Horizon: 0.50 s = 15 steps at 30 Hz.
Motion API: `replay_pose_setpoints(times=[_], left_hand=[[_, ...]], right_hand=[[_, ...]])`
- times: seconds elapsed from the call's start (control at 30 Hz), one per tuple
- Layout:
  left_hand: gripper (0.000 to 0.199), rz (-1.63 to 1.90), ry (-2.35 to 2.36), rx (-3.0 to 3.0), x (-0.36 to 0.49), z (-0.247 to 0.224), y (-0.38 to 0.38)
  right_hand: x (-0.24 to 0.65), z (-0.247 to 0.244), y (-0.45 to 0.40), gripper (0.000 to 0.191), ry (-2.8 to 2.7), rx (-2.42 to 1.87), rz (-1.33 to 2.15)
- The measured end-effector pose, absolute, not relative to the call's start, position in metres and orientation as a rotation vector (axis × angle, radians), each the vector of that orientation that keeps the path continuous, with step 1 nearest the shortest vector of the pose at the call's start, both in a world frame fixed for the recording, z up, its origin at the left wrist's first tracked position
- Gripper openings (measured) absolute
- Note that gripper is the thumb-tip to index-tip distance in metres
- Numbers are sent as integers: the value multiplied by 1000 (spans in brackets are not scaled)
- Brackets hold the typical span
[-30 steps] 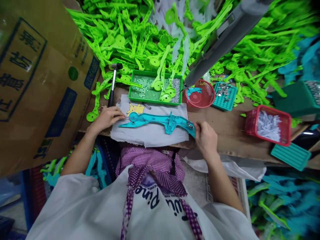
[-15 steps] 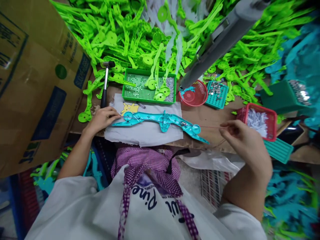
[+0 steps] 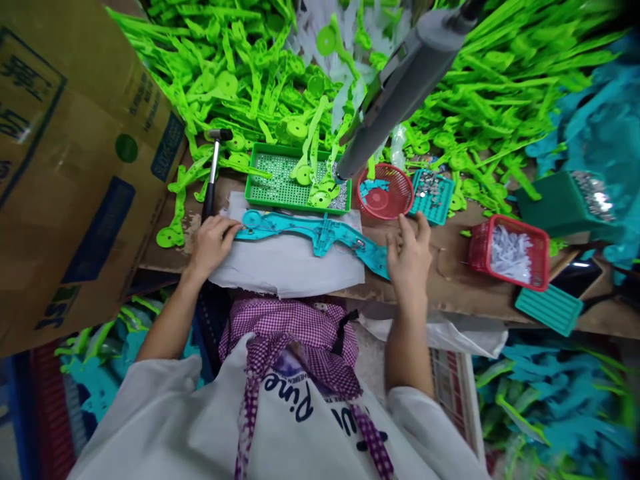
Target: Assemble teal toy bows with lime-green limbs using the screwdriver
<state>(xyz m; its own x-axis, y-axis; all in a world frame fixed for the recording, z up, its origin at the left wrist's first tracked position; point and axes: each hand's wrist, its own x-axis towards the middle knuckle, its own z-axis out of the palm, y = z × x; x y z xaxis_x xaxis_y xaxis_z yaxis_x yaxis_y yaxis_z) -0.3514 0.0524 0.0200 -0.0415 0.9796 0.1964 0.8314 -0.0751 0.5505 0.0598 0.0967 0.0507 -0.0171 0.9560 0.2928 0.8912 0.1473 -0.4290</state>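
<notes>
A teal plastic toy bow half (image 3: 295, 225), hollow side up, lies across a white cloth (image 3: 295, 270). My left hand (image 3: 213, 243) has its thumb and fingers pinched at the bow's left end. A thin string shows faintly along the bow. My right hand (image 3: 413, 257) is at the bow's right end and covers its tip. Its fingers are apart and raised, pointing away from me, with the thumb beside the bow. Whether the right hand still touches the string cannot be made out.
Behind the cloth stand a green tray (image 3: 250, 193), a round red basket (image 3: 411, 193) and a teal tray of metal parts (image 3: 434, 215). A hammer (image 3: 213, 167) lies left. A grey hanging tool (image 3: 400, 87) reaches over the tray. A cardboard box (image 3: 95, 200) blocks the left.
My right hand has come left from the stretched red string to the bow's right end, and its fingers have spread. The bow's left end has shifted slightly away from me.
</notes>
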Motion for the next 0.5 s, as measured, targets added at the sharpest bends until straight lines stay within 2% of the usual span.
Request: replay_pose_setpoints(times=[0.13, 0.27, 0.37, 0.5], left_hand=[[27, 771, 1775, 1946, -339, 15, 47], [27, 708, 1572, 1991, -329, 17, 45], [27, 764, 1604, 2070, -331, 21, 43], [26, 871, 1802, 2118, -348, 29, 42]], right_hand=[[6, 70, 107, 42, -1688, -1543, 249], [-48, 84, 126, 43, -1894, -1257, 655], [-61, 71, 119, 41, -2221, -1152, 809], [-53, 36, 94, 43, -2507, -1281, 675]])
